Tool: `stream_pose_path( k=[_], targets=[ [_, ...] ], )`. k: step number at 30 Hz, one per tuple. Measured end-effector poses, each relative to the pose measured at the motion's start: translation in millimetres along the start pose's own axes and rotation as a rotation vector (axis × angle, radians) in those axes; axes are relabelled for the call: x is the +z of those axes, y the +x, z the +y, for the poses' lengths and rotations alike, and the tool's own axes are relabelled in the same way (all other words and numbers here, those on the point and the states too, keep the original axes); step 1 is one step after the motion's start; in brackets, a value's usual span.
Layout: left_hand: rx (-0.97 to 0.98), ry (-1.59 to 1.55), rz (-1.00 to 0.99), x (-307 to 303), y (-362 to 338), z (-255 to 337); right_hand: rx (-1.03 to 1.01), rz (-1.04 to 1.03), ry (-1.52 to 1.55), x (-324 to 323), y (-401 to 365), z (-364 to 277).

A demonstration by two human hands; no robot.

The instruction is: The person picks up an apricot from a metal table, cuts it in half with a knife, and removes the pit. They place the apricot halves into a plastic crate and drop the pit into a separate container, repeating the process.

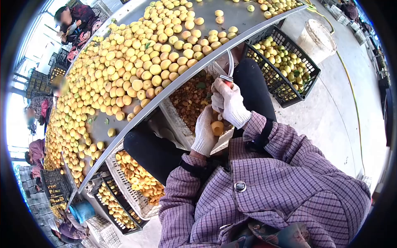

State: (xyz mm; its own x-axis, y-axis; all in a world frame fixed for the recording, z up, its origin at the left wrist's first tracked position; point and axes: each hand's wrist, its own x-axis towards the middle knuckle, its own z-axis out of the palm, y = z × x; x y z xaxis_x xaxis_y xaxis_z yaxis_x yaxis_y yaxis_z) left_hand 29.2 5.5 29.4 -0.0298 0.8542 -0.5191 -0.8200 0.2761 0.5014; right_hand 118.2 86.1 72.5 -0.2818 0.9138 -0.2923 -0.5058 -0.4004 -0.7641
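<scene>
The right hand (pixel 233 103) covers most of the red handle (pixel 228 84); the fingertips of the left hand (pixel 203 134) are partly hidden, and what lies between the hands cannot be told. The table (pixel 248 35) is cut by the top edge; the upper-left person's (pixel 84 18) face is blurred.

no readable lettering, no legible labels or brands, no numbers or signs made out

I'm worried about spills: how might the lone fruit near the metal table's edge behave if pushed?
The fruit would probably roll, being nearly round on a smooth-looking table. It may bruise if squeezed, since the orange pieces below look fleshy.
</scene>
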Motion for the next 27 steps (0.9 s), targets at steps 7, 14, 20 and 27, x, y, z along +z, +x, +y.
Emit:
stream_pose_path(
  k=[7, 14, 20, 27],
  targets=[
    [-0.041, -0.044, 0.060, 0, 6, -1, 0.061, 0.063, 0.365, -7, 19, -2],
    [0.321, 0.290, 0.023, -9, 12, 2, -0.142, -0.145, -1.059, -20, -8, -23],
    [0.535, 0.636, 0.030, -9, -2, 3, 0.100, -0.235, -1.353, -16, -17, -19],
    [0.693, 0.860, 0.109, 0, -17, 2, 0.099, -0.228, -1.240, -16, -19, -7]
  ],
)
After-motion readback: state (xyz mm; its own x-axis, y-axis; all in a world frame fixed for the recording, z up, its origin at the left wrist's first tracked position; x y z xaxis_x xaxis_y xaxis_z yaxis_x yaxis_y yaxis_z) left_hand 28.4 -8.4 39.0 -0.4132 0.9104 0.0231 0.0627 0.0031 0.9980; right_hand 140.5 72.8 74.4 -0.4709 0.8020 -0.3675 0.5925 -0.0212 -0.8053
